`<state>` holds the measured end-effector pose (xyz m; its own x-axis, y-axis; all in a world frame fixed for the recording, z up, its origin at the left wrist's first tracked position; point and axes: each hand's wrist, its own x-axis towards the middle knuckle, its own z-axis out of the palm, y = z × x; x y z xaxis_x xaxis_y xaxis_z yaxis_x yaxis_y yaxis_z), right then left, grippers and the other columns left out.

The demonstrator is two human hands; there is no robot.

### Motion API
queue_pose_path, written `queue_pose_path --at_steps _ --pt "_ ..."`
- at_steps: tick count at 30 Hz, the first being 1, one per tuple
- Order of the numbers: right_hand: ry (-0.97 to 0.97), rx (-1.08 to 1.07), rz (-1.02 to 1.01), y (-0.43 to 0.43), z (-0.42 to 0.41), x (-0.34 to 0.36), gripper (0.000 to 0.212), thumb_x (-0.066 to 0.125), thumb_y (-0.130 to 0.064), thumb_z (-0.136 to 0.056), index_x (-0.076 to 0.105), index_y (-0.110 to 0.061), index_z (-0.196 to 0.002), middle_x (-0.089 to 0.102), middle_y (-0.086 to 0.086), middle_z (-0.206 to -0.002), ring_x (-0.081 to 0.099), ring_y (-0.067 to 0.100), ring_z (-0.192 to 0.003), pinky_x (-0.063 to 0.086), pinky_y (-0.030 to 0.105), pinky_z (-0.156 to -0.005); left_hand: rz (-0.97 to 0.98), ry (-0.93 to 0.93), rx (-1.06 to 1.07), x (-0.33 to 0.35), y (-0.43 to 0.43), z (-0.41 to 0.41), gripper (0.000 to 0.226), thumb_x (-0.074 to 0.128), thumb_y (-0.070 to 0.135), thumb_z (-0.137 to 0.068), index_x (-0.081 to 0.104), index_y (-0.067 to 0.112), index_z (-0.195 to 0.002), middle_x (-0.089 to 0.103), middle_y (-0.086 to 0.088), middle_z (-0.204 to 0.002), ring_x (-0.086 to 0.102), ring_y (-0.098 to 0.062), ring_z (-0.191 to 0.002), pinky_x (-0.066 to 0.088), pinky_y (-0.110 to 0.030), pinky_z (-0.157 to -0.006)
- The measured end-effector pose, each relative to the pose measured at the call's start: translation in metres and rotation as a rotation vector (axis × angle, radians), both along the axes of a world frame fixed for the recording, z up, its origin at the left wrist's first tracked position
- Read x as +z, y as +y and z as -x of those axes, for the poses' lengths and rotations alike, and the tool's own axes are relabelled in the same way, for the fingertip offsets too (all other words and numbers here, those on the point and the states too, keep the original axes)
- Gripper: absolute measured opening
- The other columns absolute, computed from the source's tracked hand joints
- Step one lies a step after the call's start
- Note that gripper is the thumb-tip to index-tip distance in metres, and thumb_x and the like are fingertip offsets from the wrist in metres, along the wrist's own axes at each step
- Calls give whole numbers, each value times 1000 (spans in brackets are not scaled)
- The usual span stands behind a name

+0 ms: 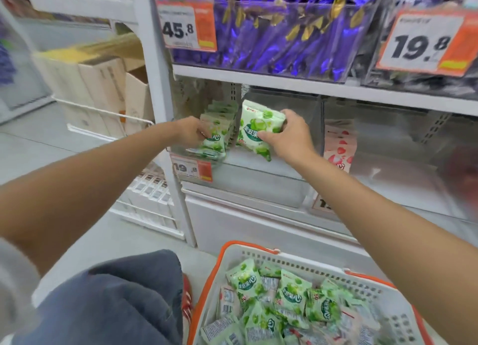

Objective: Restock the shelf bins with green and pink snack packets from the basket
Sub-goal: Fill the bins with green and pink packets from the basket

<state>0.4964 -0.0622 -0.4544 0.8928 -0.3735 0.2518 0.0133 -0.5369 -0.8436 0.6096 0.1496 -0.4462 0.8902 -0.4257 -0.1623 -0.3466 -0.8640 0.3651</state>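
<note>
My right hand (287, 135) grips a small stack of green snack packets (256, 127), tilted, at the front of a clear shelf bin (258, 186). My left hand (190, 131) pinches the front packet of a row of green packets (218, 123) standing in the left part of that bin. One green packet (204, 153) lies flat at the bin's front. Pink packets (338, 148) stand in the neighbouring bin to the right. Below, a white basket with an orange rim (232, 246) holds several green packets (284, 300).
The shelf above carries clear bins of purple wrapped sweets (271, 34) and dark packets (419, 80), with price tags 45.8 and 19.8. A white upright post (157, 85) stands left of the bins. Boxes sit on a wire rack (103, 111) further left. My knee (116, 300) is beside the basket.
</note>
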Motion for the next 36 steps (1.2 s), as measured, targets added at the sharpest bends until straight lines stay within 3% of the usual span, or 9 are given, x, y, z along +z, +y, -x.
queue_pose_path --at_steps 3,5,10,14,19,23,26,33,36 --pt "46 -43 -24 2 -18 -10 32 79 -13 -76 58 -11 -99 68 4 -97 63 18 -85 47 26 -67 -176 100 -4 -9 -1 -22 54 68 29 -90 52 13 -139 43 -8 -149 44 -27 -133 35 -37 -112" --pt "74 -66 -57 2 -28 -21 35 79 -14 -76 58 -9 -103 68 6 -99 63 19 -87 47 26 -68 -264 189 21 -19 -7 -27 82 71 58 -78 45 18 -144 38 -5 -152 42 -29 -134 39 -46 -110" --pt "111 -93 -115 6 -37 -40 34 80 -14 -75 60 -11 -102 67 3 -99 64 19 -88 45 26 -67 -530 284 26 -39 -30 -28 141 75 86 -30 36 19 -147 41 -5 -150 44 -34 -131 40 -48 -108" --pt "120 -85 -124 6 -36 -43 31 80 -15 -75 58 -14 -97 66 1 -96 62 18 -86 41 23 -65 -611 189 22 -41 -39 -28 88 75 48 -79 35 9 -147 46 -13 -143 50 -35 -123 44 -45 -104" --pt "130 -82 -144 3 -37 -43 31 80 -13 -75 58 -15 -97 67 2 -98 63 18 -87 43 24 -66 -556 78 -41 -21 -42 -27 60 61 32 -89 42 8 -141 53 -12 -134 54 -33 -120 49 -44 -99" --pt "155 -78 -176 1 -41 -44 36 82 -13 -74 60 -10 -103 68 3 -101 65 19 -91 48 26 -70 -565 -418 -164 -4 -39 -32 40 63 25 -89 51 11 -125 58 -5 -98 58 -25 -87 49 -35 -68" --pt "188 -38 -255 3 -49 -49 37 84 -10 -70 62 -12 -101 71 5 -103 68 20 -93 57 38 -83 -512 -710 -81 -13 -33 -42 51 66 10 -87 44 8 -133 58 -13 -110 60 -32 -97 50 -40 -67" --pt "352 144 -280 41 -82 -61 32 80 -3 -72 68 -9 -101 72 8 -102 68 21 -92 55 35 -82 222 -160 243 -49 -5 -51 35 54 3 -94 46 3 -128 59 -14 -116 59 -31 -102 51 -39 -82" --pt "393 128 -289 65 -107 -70 38 82 -6 -71 65 -6 -105 70 10 -107 67 25 -98 56 39 -88 402 -140 298 -48 9 -45 35 51 0 -93 52 1 -128 63 -19 -115 61 -36 -106 51 -42 -90"
